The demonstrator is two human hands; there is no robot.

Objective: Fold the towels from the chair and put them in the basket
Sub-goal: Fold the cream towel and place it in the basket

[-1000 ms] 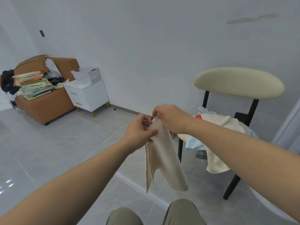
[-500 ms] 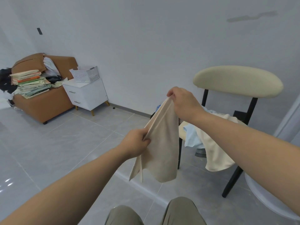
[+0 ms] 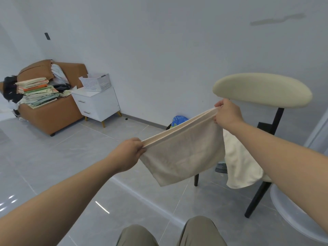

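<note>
A half-folded cream towel [image 3: 182, 151] hangs stretched in mid-air, with the left grip [image 3: 130, 151] and right grip [image 3: 228, 113] each clamped on a top corner. More towels [image 3: 239, 160] drape the chair [image 3: 262, 91]. The distant basket [image 3: 95, 84] looks empty, though its inside is hidden. Most of the folding appears to remain.

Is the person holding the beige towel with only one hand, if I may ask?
No, the left hand and right hand each pinch one end of the towel.

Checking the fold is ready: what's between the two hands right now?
The beige towel, its doubled top edge stretched taut from the left hand up to the right hand; the rest hangs below. Shown in the head view.
</note>
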